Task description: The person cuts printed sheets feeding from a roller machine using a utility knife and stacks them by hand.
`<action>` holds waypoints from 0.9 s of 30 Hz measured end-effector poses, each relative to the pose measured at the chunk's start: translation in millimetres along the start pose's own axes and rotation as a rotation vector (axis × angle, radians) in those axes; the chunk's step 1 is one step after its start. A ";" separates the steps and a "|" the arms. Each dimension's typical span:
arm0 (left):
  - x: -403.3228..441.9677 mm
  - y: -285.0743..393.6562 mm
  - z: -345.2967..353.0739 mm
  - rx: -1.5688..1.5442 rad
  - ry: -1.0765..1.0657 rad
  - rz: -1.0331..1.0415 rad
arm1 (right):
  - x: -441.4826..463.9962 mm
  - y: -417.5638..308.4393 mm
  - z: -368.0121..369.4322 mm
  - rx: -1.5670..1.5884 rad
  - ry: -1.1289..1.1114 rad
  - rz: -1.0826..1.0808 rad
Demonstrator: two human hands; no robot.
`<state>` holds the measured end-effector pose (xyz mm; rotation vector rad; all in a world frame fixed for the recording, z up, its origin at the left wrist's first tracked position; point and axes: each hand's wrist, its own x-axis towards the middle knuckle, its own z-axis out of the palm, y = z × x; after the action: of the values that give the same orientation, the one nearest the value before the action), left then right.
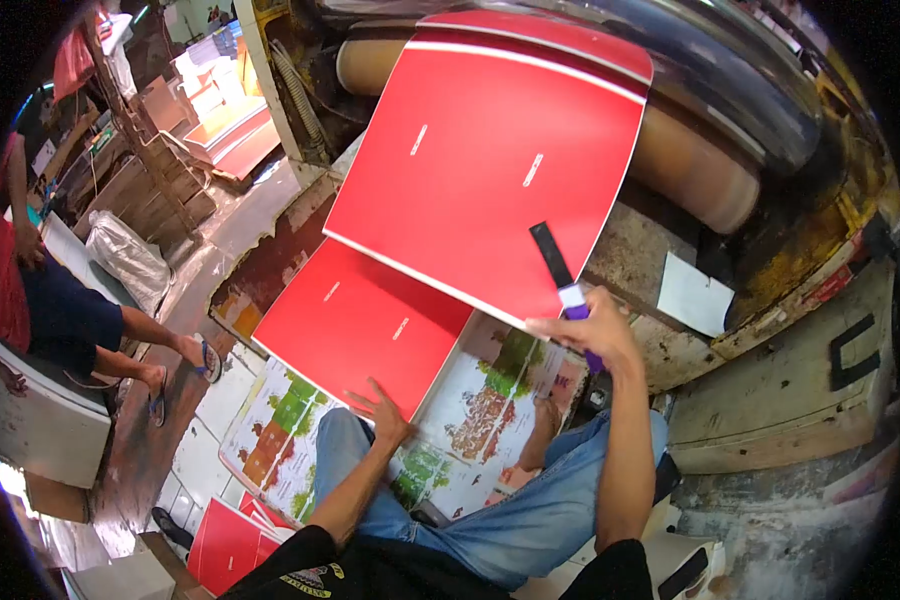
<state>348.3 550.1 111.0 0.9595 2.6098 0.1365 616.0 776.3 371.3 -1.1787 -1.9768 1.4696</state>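
Observation:
A large red sheet [490, 150] with white edges slopes down from the machine's rollers. My right hand [595, 330] is closed around the purple handle of a cutter [574, 296] with a black end, at the sheet's lower right corner. Below it lies a second red sheet [360, 320], partly covered by the upper one. My left hand [380, 412] rests on this lower sheet's near edge with fingers spread. Printed sheets [480, 420] with green and brown pictures lie beneath, in front of my legs.
Rollers [700, 170] of the machine stand ahead. A white paper [695, 293] lies on its right ledge. Another person [60, 300] is at the left, near a silver-wrapped bundle [128, 258]. More red sheets [228, 548] lie at the lower left. A metal cover [780, 390] is at the right.

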 end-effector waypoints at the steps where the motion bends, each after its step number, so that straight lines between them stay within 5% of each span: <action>1: 9.3 -14.9 21.8 -0.199 0.193 0.060 | -8.7 -12.3 2.5 0.055 -0.023 -0.035; 4: 45.8 -42.0 76.1 0.069 0.212 -0.013 | -19.4 -24.6 -1.8 0.041 -0.219 -0.126; 5: 7.2 3.8 -3.6 -0.117 -0.035 -0.166 | -21.9 -28.2 -5.2 0.005 -0.319 -0.076; 7: 6.5 29.7 -39.3 0.181 -0.367 0.148 | -27.1 -42.9 -12.1 -0.021 -0.475 -0.055; 9: -9.1 87.9 -128.0 -0.251 -0.753 0.651 | -24.8 -36.6 -9.4 0.009 -0.541 -0.061; 10: -18.5 99.5 -127.2 -0.259 -0.745 0.653 | -24.0 -31.4 -9.0 0.038 -0.596 -0.064; 12: -31.0 127.3 -124.1 -1.965 -0.974 0.693 | -29.4 -37.0 -11.9 -0.090 -0.628 -0.135; 14: -39.4 143.5 -140.4 -2.261 -0.876 0.302 | -17.8 -7.8 -7.1 -0.044 -0.798 -0.107; 16: -54.7 158.1 -161.9 -2.051 -0.572 0.249 | -22.6 -18.5 -16.2 -0.071 -0.888 -0.029; 18: -53.5 145.3 -154.6 -2.051 -0.550 0.206 | -26.7 -27.3 -33.3 -0.096 -0.978 0.052; 20: -54.9 133.4 -149.7 -2.050 -0.538 0.165 | -30.6 -26.0 -63.8 0.021 -0.880 -0.001; 26: -65.4 106.0 -140.9 -1.913 -0.581 0.160 | 46.4 -8.0 -100.9 0.413 0.591 -0.267; 27: -69.4 101.7 -142.4 -1.886 -0.581 0.120 | 65.7 -2.1 -107.3 0.416 0.594 -0.269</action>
<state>407.8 587.7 285.5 0.2408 0.9489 1.5985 657.2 891.3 401.7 -0.9696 -1.2926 1.1428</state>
